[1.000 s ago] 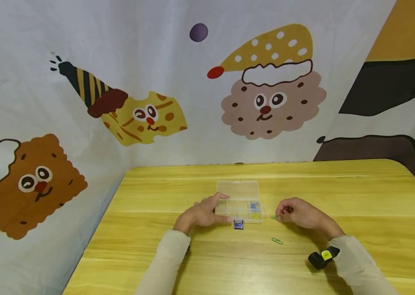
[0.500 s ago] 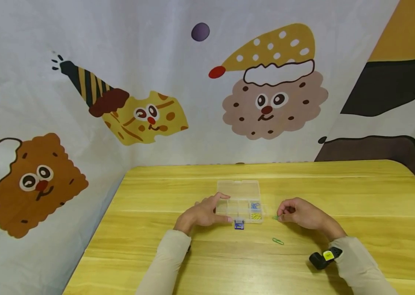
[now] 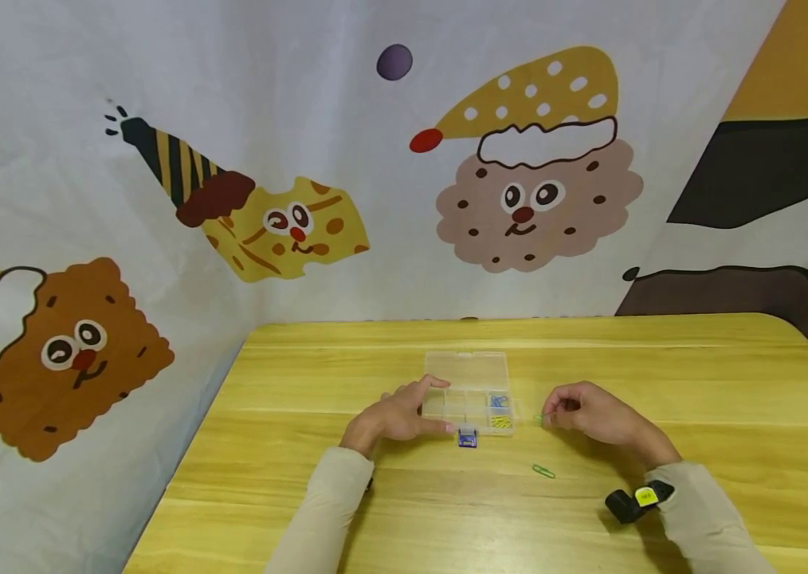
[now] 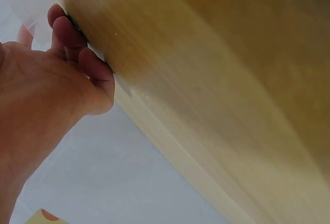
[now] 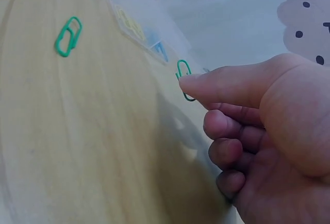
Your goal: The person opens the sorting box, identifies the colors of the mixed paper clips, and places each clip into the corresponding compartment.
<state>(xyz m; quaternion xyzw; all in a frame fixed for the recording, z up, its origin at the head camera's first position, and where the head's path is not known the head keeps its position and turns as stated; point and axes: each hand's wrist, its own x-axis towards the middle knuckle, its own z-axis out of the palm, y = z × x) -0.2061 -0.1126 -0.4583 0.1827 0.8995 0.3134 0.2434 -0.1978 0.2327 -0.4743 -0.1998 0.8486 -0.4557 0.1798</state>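
Observation:
A clear plastic compartment box (image 3: 476, 415) stands on the table with its lid (image 3: 466, 371) raised back. My left hand (image 3: 401, 411) grips its left side, index finger at the back and thumb by the front edge. Blue paper clips (image 3: 499, 401) fill a right-hand compartment, and yellow paper clips (image 3: 500, 422) lie in the one in front. Just right of the box, my right hand (image 3: 588, 411) pinches a green paper clip (image 5: 183, 67) between thumb and index finger, partly hidden by the thumb. A second green paper clip (image 3: 543, 471) lies loose on the table, in front of that hand.
A blue latch (image 3: 468, 438) juts from the box's front edge. The wooden table (image 3: 318, 359) runs back to a cloth (image 3: 318, 96) printed with cartoon biscuits and cheese. A black wrist camera (image 3: 626, 506) sits at the right sleeve.

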